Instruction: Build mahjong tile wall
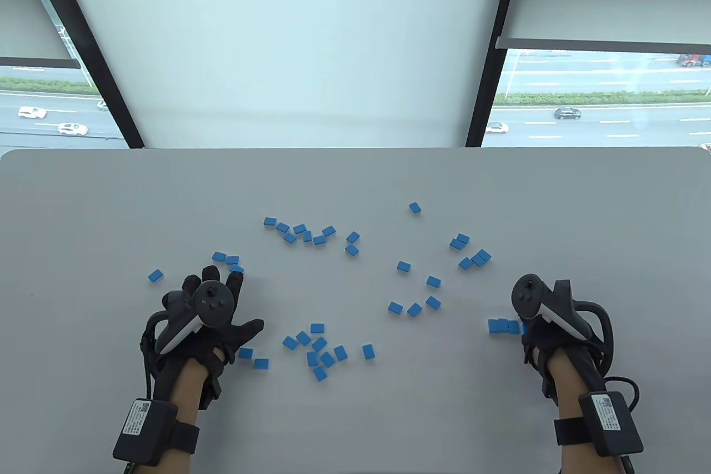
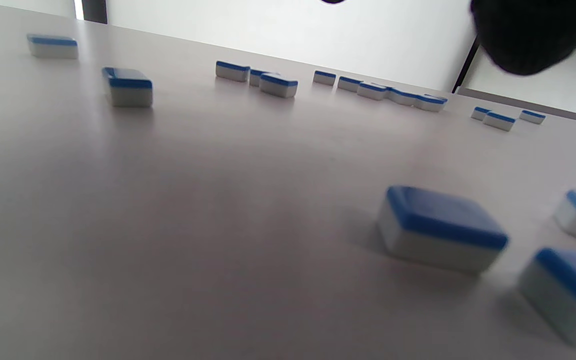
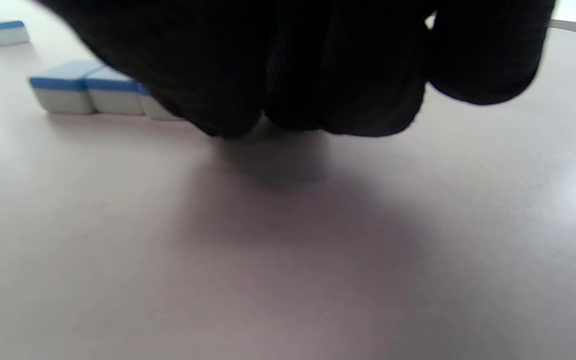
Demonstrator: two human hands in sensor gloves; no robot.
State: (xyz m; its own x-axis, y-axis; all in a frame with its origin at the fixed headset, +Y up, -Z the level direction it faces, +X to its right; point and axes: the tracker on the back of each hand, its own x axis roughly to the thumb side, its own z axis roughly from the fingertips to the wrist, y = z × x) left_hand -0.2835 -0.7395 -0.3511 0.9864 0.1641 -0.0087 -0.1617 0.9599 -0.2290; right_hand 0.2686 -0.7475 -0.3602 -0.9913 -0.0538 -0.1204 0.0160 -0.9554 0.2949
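I'm seeing my right hand curling its fingers at the short tile row; grip unclear. My left hand is spreading relaxed fingers among scattered tiles on the desk.

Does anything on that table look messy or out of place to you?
Nothing looks broken or spilled. The blue tiles lie scattered over the table at all angles, backs up. Only a short row beside the right hand is lined up edge to edge. The left hand is spread out over the table near three tiles.
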